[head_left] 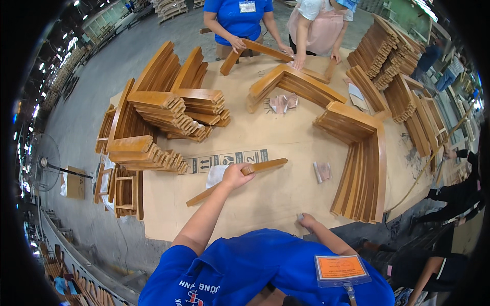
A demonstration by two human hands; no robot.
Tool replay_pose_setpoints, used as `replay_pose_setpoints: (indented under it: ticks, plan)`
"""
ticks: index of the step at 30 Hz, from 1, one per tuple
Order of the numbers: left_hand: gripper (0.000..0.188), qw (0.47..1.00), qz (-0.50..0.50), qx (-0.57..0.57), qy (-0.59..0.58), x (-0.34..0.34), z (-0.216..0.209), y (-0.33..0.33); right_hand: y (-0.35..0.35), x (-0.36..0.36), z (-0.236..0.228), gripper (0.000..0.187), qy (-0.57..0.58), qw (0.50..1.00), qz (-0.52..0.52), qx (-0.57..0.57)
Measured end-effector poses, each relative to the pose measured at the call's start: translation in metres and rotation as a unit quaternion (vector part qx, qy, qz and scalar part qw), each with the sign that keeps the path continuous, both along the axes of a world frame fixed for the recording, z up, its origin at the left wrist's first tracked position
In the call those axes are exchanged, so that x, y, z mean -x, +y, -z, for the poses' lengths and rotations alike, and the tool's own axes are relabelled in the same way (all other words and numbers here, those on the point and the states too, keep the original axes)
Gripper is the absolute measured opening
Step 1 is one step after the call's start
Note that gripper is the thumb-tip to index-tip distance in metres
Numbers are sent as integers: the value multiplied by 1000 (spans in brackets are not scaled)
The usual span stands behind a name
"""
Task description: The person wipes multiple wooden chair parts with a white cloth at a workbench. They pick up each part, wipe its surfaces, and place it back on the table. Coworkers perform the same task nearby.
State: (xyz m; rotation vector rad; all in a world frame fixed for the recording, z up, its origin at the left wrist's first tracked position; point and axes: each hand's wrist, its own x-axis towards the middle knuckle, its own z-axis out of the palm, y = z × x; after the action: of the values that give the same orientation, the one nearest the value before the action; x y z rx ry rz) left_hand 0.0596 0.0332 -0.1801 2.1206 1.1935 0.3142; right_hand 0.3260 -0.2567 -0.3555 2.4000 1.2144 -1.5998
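My left hand (236,177) is wrapped round the corner of an angled brown wooden frame piece (270,166). One arm of this piece points right; the other runs down to the left, partly behind my wrist. A white sheet (216,176) lies beside that hand on the cardboard-covered table (265,204). Near the table's front edge, my right hand (308,221) is closed, with a small greyish pad or folded scrap (300,217) at its fingertips. What the scrap is made of is too small to tell.
Stacked angled wooden pieces stand at left (153,99) and right (362,168), with another stack (286,81) farther back. Crumpled pinkish scraps (322,172) lie on the cardboard. Across the table, a person in blue (235,20) and a person in a pink apron (315,30) handle wooden pieces.
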Motion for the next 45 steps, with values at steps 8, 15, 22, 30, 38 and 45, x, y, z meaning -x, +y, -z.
replay_pose_setpoints:
  ticks: [8, 15, 22, 30, 38, 45]
  plan:
    - [42, 1000, 4, -15, -22, 0, -2, 2, 1, -1, 4, 49, 1, 1000, -22, -5]
    - [42, 1000, 11, -10, -23, 3, 8, 3, -10, -12, 47, 37, -18, 997, -29, -63]
    - [42, 999, 8, -17, 28, -1, 1, -5, 0, -25, 66, 41, 62, 997, -38, 20]
    - [42, 1000, -8, 1, 18, 0, -1, -9, 141, -124, -92, 51, -320, 939, 88, -89]
    - [38, 1000, -4, 22, -4, 0, -9, -10, 209, 54, -164, 30, -17, 862, -82, -500]
    - [38, 1000, -2, -1, -9, 1, 1, -3, 188, 105, -174, 55, -56, 755, -165, -632]
